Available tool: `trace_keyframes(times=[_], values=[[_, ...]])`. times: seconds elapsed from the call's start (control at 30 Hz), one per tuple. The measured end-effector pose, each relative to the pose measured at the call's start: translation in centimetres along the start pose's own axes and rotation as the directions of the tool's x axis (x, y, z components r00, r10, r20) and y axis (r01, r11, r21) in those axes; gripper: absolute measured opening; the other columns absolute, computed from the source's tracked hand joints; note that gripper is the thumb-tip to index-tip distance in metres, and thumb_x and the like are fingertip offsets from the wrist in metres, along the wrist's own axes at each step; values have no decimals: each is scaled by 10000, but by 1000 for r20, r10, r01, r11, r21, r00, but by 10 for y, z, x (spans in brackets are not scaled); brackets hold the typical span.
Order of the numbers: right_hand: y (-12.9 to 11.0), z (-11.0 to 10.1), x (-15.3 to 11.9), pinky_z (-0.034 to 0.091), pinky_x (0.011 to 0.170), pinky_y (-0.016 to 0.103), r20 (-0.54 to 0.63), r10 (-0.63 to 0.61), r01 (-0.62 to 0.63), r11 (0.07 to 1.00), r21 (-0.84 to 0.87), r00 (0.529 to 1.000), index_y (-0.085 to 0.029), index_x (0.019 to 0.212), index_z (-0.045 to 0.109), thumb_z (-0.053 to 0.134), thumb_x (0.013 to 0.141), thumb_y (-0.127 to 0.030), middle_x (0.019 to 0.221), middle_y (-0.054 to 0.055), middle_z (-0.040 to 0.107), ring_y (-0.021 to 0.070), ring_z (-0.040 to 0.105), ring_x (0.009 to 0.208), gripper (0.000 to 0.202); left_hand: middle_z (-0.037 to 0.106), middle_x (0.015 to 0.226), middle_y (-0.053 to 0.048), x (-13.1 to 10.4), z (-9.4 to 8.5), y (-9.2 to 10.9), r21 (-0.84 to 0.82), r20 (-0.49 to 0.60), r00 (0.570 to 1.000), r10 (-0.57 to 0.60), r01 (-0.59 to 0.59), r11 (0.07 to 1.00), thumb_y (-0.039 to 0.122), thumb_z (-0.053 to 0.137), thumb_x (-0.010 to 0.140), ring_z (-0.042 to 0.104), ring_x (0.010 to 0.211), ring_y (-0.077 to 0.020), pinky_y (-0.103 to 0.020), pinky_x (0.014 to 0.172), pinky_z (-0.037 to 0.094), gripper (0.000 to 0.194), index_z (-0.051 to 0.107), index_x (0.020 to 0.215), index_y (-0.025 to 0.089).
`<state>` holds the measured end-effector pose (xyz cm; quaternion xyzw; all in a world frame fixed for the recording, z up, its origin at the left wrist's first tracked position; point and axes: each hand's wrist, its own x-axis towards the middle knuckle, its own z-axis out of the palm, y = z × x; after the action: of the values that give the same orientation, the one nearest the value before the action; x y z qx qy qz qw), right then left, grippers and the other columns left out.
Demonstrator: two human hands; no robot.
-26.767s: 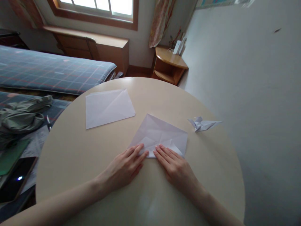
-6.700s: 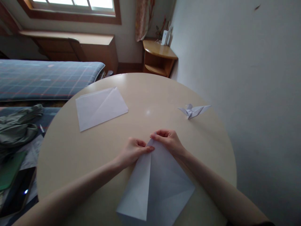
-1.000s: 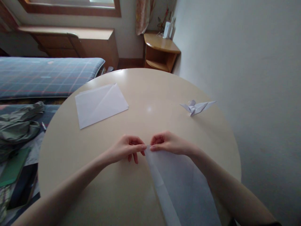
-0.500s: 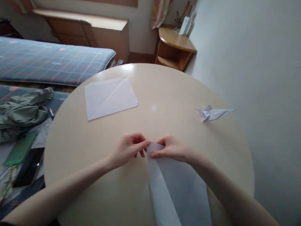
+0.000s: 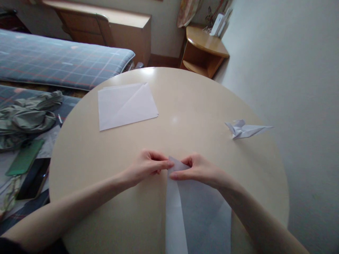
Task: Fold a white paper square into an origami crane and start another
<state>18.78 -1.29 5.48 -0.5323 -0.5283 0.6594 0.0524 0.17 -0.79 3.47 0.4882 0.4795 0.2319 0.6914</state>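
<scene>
A white sheet of paper [image 5: 206, 215] hangs toward me over the near part of the table, with a long strip along its left side folded over. At its top corner, my left hand [image 5: 150, 164] pinches the paper's edge between thumb and fingers. Just right of that, my right hand [image 5: 198, 169] grips the same sheet, thumb on top and fingers behind. The sheet's lower end runs out of view. Off to the right stands a folded paper crane [image 5: 246, 130], touched by neither hand.
A stack of white paper [image 5: 127, 106] lies on the round cream table [image 5: 185, 91] at far left. Beyond the left edge are a green phone case [image 5: 25, 158], a dark phone [image 5: 34, 178] and crumpled grey-green cloth [image 5: 29, 113]. A wall [image 5: 304, 106] borders the right.
My left thumb and fingers have closed further onto the paper's top corner. The sheet has swung slightly, and the whole view has shifted a little.
</scene>
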Motion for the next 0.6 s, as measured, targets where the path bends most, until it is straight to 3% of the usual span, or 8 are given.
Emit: trace_keyframes(times=[0.17,0.3,0.6], values=[[0,2,2,211,378,200,-19,25,-25,999,27,1000,-157,534,503,705,595,-451,471,-62,392,48,328,410,363,478,501,26,2,1,-2,-19,-27,999,20,-21,1000,358,707,608,353,469,-67,-204,432,232,237,667,570,128],[0,2,4,210,374,197,-17,33,-31,995,98,999,-154,542,516,705,592,-380,467,-63,413,44,338,396,299,533,536,11,3,2,-2,-79,-38,995,92,-95,992,298,710,602,428,533,-89,-207,499,313,175,669,537,141],[-1,3,3,260,373,196,-43,61,-55,990,129,997,-135,511,548,755,548,-446,469,-32,485,58,413,400,375,564,567,15,3,3,-1,-164,-57,994,88,-96,982,262,709,612,422,533,-78,-201,489,281,122,695,582,145]])
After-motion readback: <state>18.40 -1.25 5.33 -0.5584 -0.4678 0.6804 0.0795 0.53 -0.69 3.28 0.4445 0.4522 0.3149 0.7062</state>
